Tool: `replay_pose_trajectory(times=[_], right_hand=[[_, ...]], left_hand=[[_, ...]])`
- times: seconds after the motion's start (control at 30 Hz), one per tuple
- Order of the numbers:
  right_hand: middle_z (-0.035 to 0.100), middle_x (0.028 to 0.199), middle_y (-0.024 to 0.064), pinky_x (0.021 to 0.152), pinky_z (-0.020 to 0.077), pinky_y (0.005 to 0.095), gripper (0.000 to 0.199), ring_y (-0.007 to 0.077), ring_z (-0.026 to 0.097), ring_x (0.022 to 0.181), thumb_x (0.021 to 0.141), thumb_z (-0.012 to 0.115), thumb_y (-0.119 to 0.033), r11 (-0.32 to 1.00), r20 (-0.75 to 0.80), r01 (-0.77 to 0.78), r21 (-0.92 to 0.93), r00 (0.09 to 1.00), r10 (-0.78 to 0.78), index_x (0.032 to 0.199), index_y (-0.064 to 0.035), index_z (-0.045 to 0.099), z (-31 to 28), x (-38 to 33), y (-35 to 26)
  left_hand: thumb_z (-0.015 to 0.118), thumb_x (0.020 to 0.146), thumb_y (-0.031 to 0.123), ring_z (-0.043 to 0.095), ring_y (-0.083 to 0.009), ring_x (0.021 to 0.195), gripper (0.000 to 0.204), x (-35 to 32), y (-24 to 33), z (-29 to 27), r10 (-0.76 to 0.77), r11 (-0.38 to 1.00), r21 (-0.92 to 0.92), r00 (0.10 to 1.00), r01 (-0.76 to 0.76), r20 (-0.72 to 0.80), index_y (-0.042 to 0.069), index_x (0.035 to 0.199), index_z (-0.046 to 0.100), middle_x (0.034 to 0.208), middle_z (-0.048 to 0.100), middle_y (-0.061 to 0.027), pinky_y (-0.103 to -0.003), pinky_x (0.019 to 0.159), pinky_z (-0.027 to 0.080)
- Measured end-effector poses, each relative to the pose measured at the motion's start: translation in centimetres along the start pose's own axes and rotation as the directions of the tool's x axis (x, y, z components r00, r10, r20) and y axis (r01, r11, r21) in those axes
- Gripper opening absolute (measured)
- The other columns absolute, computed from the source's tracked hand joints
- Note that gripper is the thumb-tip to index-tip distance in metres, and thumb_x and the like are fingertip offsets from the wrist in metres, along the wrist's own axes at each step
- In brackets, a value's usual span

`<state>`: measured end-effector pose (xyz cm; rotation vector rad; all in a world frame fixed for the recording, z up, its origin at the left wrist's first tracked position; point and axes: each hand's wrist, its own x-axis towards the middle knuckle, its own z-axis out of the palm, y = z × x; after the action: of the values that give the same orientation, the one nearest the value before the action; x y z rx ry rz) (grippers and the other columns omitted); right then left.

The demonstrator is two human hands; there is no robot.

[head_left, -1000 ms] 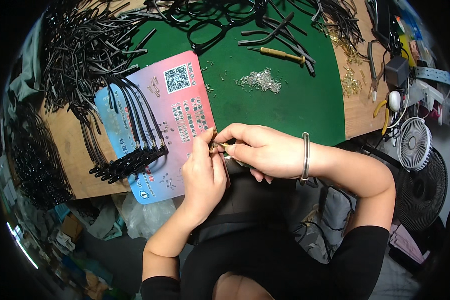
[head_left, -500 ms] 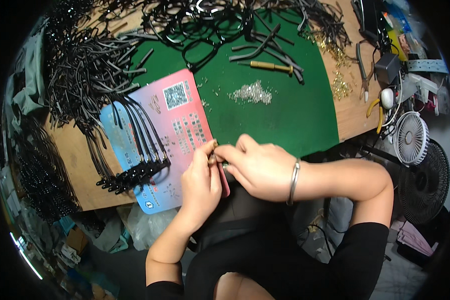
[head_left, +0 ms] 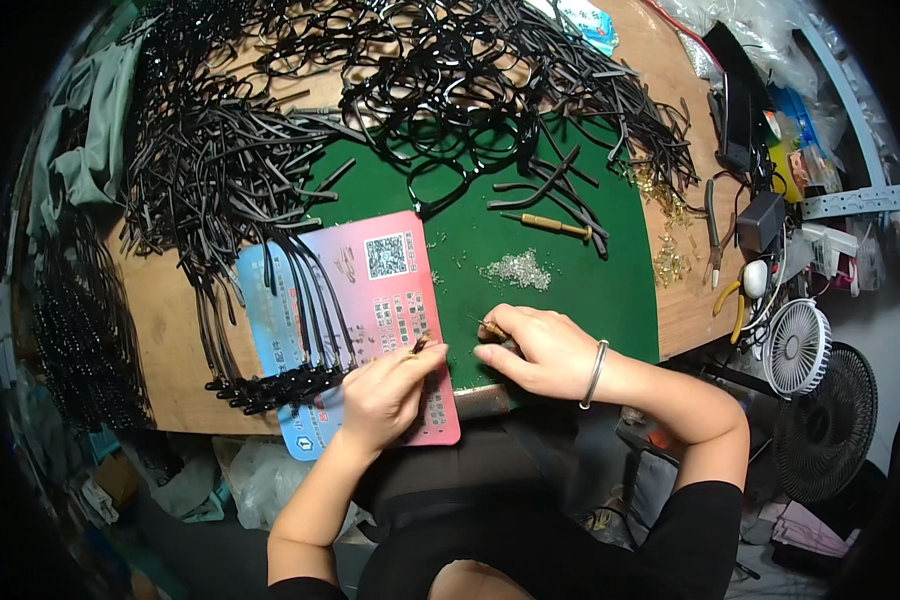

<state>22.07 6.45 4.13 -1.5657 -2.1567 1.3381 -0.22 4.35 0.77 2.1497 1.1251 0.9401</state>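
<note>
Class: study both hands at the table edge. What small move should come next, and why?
Probably bring the hands together again. The left hand pinches a small brass-tipped piece over the pink-blue card, while the right hand holds a thin tool on the green mat, apart from it.

green mat (head_left: 570, 290), pink-and-blue printed card (head_left: 370, 310), black strips (head_left: 220, 170)

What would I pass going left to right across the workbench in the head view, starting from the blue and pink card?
Blue and pink card → left hand → right hand → bracelet → small white fan.
</note>
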Motion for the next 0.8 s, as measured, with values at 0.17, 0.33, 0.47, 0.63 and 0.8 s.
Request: replay_pose_trajectory(times=[0.17,0.33,0.47,0.63,0.8], right_hand=[[0.060,0.078,0.0165,0.060,0.0489,0.0402,0.019,0.0339,0.060,0.067,0.080,0.056,-0.016,0.938,-0.329,0.137,-0.319,0.912,-0.246,0.092,-0.0021,0.054,-2.9,4.8,-0.1],[0.060,0.076,0.0166,0.061,0.0501,0.0429,0.015,0.0349,0.061,0.068,0.079,0.054,-0.014,0.846,-0.377,-0.043,-0.532,0.906,-0.191,0.092,-0.0058,0.053,-3.7,10.6,0.4],[0.062,0.076,0.0172,0.060,0.0496,0.0388,0.018,0.0289,0.062,0.066,0.077,0.055,-0.011,0.973,-0.438,0.155,-0.170,0.873,-0.216,0.093,-0.0019,0.054,-5.7,8.4,0.7],[0.061,0.074,0.0030,0.040,0.0391,0.0197,0.014,0.0067,0.051,0.049,0.078,0.061,-0.007,0.699,-0.229,0.067,0.712,0.963,0.141,0.090,-0.0034,0.054,-9.0,3.0,0.4],[0.057,0.076,0.0030,0.048,0.0453,0.0253,0.017,0.0126,0.057,0.061,0.068,0.062,-0.004,0.829,-0.121,0.555,0.065,0.829,-0.545,0.082,-0.0080,0.054,-3.2,-3.6,-1.4]], left_hand=[[0.049,0.090,0.002,0.064,-0.0158,0.083,0.031,-0.4,3.2,-2.2,-0.491,0.436,-0.713,0.809,0.549,0.322,-0.004,0.120,0.051,0.106,0.062,-0.0164,-0.026,0.067,0.053],[0.052,0.083,0.018,0.043,-0.0327,0.122,0.061,-1.0,2.1,-2.0,-0.304,-0.082,-0.855,0.804,0.511,0.510,-0.007,0.134,0.030,0.135,0.039,-0.0239,-0.042,0.099,0.038],[0.061,0.078,0.003,0.046,-0.0339,0.119,0.057,-2.2,2.1,-2.6,-0.414,-0.003,-0.872,0.793,0.490,0.447,-0.006,0.129,0.037,0.128,0.046,-0.0234,-0.041,0.097,0.042],[0.058,0.088,0.005,0.064,-0.0116,0.070,0.012,-0.1,2.8,-1.0,-0.673,0.338,-0.693,0.678,0.637,0.295,-0.005,0.094,0.060,0.080,0.066,-0.0094,-0.023,0.064,0.053],[0.051,0.091,0.011,0.062,-0.0203,0.055,0.016,0.5,1.1,-0.6,-0.434,0.899,0.057,0.901,0.433,0.001,-0.004,0.087,0.057,0.063,0.060,-0.0119,-0.029,0.053,0.048]])
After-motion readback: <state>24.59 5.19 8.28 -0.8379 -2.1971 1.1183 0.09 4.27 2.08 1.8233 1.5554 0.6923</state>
